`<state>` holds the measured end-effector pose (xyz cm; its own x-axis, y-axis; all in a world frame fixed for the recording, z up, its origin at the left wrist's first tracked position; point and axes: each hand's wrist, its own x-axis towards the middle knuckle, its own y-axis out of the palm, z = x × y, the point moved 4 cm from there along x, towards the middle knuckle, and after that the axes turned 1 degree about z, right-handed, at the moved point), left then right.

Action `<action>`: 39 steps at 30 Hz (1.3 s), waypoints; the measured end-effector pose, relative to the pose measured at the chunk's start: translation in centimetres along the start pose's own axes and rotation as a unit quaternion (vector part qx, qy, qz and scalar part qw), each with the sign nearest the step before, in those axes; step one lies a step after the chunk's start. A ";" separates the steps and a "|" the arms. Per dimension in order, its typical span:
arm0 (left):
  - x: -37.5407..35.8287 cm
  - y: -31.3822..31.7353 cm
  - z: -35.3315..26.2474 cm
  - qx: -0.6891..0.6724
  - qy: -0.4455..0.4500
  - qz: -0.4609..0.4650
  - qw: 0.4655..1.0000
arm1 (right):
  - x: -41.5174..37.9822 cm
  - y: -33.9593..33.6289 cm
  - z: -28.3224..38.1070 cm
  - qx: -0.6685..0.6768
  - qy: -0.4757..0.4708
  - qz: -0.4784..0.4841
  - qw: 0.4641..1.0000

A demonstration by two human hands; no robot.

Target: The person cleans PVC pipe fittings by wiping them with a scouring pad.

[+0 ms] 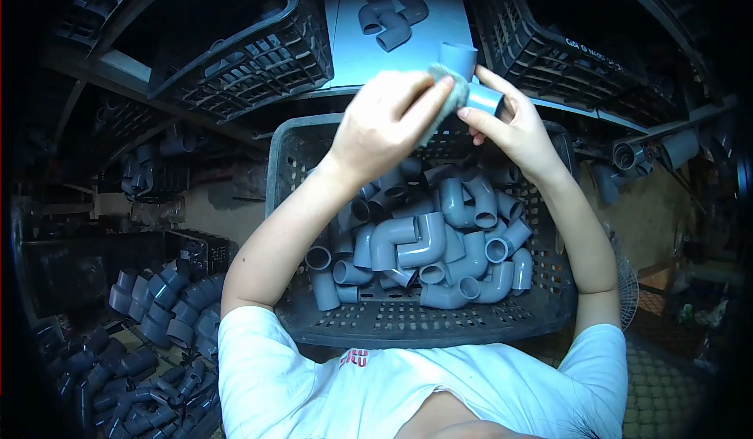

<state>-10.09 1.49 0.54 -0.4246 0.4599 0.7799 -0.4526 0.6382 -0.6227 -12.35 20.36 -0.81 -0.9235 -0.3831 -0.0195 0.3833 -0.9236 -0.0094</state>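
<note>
My right hand [514, 125] grips a grey plastic pipe elbow [459, 56], thumb and fingers around its lower socket. Pinched in my left hand [386, 119] is a greyish-green cloth [452, 108], pressed against the elbow's side. Both hands are raised above the far rim of a large black perforated crate [423, 331]. Inside that crate lies a jumbled heap of grey pipe elbows [423, 239]. Beyond the hands, several more elbows [396, 19] sit together on a pale board [349, 55].
Black crates stand tilted at the upper left [251, 59] and upper right [580, 63]. Piles of grey pipe fittings [169, 302] lie at the lower left. A few larger fittings [678, 149] rest at the right, above a wire fan guard [627, 290].
</note>
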 end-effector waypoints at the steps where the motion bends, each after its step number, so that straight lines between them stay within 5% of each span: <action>1: -0.2 0.3 -0.6 -0.001 0.012 0.013 1.000 | -0.1 -0.1 0.0 -0.001 0.000 0.000 1.000; 5: 0.7 0.0 -0.4 0.026 0.019 0.001 0.999 | -0.5 0.5 -0.6 -0.092 0.024 0.053 0.994; 11: -0.2 0.3 0.1 0.008 0.031 0.001 0.999 | -0.3 -0.4 0.3 -0.063 -0.016 -0.010 0.998; 15: 0.5 0.3 -0.9 0.049 0.043 0.003 0.998 | -0.6 0.5 -0.2 -0.112 0.008 0.062 0.992; 22: 0.1 -0.5 0.5 0.009 0.016 -0.024 1.000 | -0.2 -0.6 0.7 0.036 0.020 0.028 0.999; 24: 0.2 -0.9 -0.5 0.010 0.042 -0.024 0.999 | -0.3 -0.4 0.2 0.087 0.068 0.087 0.990; 27: 0.5 -1.4 -1.0 0.011 0.065 -0.013 0.998 | -0.5 0.6 0.0 0.073 0.069 0.121 0.988; 31: 0.3 -1.4 1.0 -0.004 -0.024 -0.062 0.998 | -0.2 -0.1 0.2 0.088 0.054 0.099 0.990; 35: 0.3 -1.0 -0.7 -0.014 0.051 -0.037 0.998 | 0.0 -0.5 -0.4 0.118 0.061 0.087 0.987; 39: 0.5 -0.7 1.5 -0.037 -0.027 -0.060 0.997 | -0.2 0.3 -0.4 0.066 0.059 0.092 0.992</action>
<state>-11.17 0.38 1.29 -0.4130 0.3447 0.8430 -0.4442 0.7318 -0.5169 -12.04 20.17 -1.21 -0.8269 -0.5479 -0.1265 0.5327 -0.8354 0.1357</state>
